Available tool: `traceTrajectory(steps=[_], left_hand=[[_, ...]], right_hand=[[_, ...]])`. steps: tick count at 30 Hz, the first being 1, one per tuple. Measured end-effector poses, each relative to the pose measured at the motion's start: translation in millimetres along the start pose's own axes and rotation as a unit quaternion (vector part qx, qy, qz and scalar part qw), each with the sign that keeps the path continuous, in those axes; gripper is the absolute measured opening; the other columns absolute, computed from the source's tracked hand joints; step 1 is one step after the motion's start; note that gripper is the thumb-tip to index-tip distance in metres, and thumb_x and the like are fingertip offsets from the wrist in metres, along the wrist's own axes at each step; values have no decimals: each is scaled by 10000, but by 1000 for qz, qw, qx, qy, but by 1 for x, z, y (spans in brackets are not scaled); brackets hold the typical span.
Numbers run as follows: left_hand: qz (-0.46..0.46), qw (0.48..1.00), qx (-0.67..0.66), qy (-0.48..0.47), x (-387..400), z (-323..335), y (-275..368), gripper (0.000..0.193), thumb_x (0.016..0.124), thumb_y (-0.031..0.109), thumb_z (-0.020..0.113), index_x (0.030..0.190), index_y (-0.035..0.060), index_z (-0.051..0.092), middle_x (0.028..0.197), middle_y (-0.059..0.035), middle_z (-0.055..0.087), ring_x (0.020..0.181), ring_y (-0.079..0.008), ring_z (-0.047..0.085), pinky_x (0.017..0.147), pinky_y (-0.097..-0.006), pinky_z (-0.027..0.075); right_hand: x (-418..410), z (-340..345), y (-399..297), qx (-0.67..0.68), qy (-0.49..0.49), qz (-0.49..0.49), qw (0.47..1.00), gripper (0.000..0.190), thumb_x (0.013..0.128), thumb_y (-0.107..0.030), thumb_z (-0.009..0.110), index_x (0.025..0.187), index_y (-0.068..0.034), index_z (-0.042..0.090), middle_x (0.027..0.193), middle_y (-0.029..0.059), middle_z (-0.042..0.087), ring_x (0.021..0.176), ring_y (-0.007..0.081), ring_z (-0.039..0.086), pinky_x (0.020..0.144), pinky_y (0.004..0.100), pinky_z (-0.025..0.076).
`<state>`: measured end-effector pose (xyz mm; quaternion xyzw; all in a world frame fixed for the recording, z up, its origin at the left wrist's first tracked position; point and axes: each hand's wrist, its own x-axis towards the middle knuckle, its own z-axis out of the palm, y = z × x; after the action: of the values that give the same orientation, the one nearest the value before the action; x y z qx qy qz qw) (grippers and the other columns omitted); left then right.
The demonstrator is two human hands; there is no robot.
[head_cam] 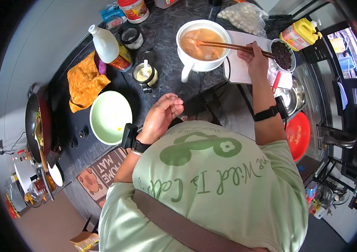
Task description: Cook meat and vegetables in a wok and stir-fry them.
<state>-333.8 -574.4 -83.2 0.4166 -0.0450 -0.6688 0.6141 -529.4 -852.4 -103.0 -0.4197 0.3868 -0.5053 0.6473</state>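
Long wooden chopsticks are held in my right hand, above a white cutting board. Their tips reach into cloudy orange-brown broth with pinkish pieces, inside a white electric pot with a side handle. Behind the hand, a clear bowl of dark shredded food sits at the board's right end. My left hand is held in front of my body near the counter edge, fingers loosely curled and apart, with nothing seen in it. A pale green bowl lies to its left.
Left on the dark counter are an orange cloth, a white bottle, an open jar with a white spoon and a lidded jar. A wok stands far left. A bag of white balls and a yellow jug stand behind the board.
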Motion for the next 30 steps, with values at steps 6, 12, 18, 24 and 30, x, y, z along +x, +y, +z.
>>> traceTrajectory(steps=[6, 12, 18, 24, 30], left_hand=[[-45, 999, 17, -15, 1, -10, 4, 84, 891, 136, 461, 953, 85, 486, 888, -14, 570, 813, -119, 558, 793, -275, 435], [-50, 998, 8, -23, -4, -15, 5, 85, 891, 132, 457, 953, 83, 488, 884, -17, 568, 813, -120, 554, 795, -281, 432], [-33, 999, -12, -3, -11, -15, -3, 86, 886, 122, 459, 955, 78, 487, 888, -24, 570, 811, -124, 549, 807, -289, 434], [-17, 999, -29, 12, -18, -10, -13, 94, 883, 113, 464, 968, 76, 481, 890, -29, 568, 818, -125, 545, 811, -286, 436], [-22, 999, -39, 15, -23, -5, -24, 103, 892, 131, 459, 976, 76, 479, 893, -28, 566, 822, -127, 544, 811, -289, 436]], right_hand=[[-8, 3, 2, 5, 19, -23, 1000, 287, 894, -240, 493, 831, 40, 502, 721, 196, 604, 583, 258, 636, 541, 340, 561], [-12, 7, -5, -17, -8, -35, 999, 273, 888, -247, 509, 839, 21, 527, 730, 167, 609, 584, 231, 633, 553, 312, 557], [-2, 41, 2, -139, -68, -22, 988, 277, 881, -246, 518, 882, 30, 548, 751, 148, 614, 581, 195, 630, 543, 271, 539], [9, 46, 18, -68, -44, -16, 997, 275, 878, -195, 499, 841, 76, 522, 744, 189, 609, 572, 215, 641, 518, 277, 557], [9, 28, 12, 76, 3, 36, 996, 282, 889, -210, 466, 835, 62, 519, 710, 179, 603, 567, 236, 636, 528, 300, 558]])
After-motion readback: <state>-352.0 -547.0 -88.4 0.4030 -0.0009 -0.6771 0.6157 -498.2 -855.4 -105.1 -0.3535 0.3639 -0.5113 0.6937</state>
